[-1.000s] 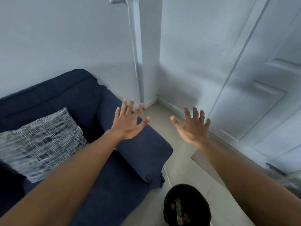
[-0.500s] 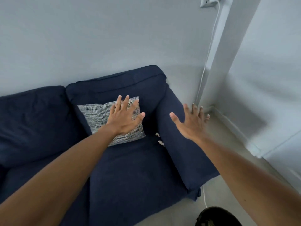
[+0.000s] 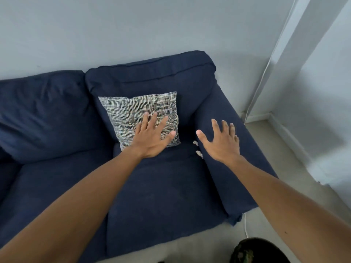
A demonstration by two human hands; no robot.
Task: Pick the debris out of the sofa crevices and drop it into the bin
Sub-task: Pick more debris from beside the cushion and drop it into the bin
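Both hands, left hand [image 3: 152, 141] and right hand [image 3: 221, 142], fingers spread and empty; small white crumpled scraps [image 3: 197, 148] half-hidden in navy fabric sofa [image 3: 161, 196] crevice; dark round bin [image 3: 258, 251] cut off below.

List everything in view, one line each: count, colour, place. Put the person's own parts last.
sofa: one, navy blue, against the wall, filling the left and centre.
pillow: one, grey and white woven pattern, leaning on the right back cushion.
debris: two small whitish bits, in the crevice between seat cushion and right armrest.
cable: one, white, running down the wall at right to the floor past the sofa's corner.
bin: one, dark, on the floor at the bottom right, only partly in view.
wall: pale grey, behind the sofa.
floor: light beige, right of the sofa.
left hand: open, fingers spread, over the pillow's lower edge.
right hand: open, fingers spread, over the armrest beside the debris.
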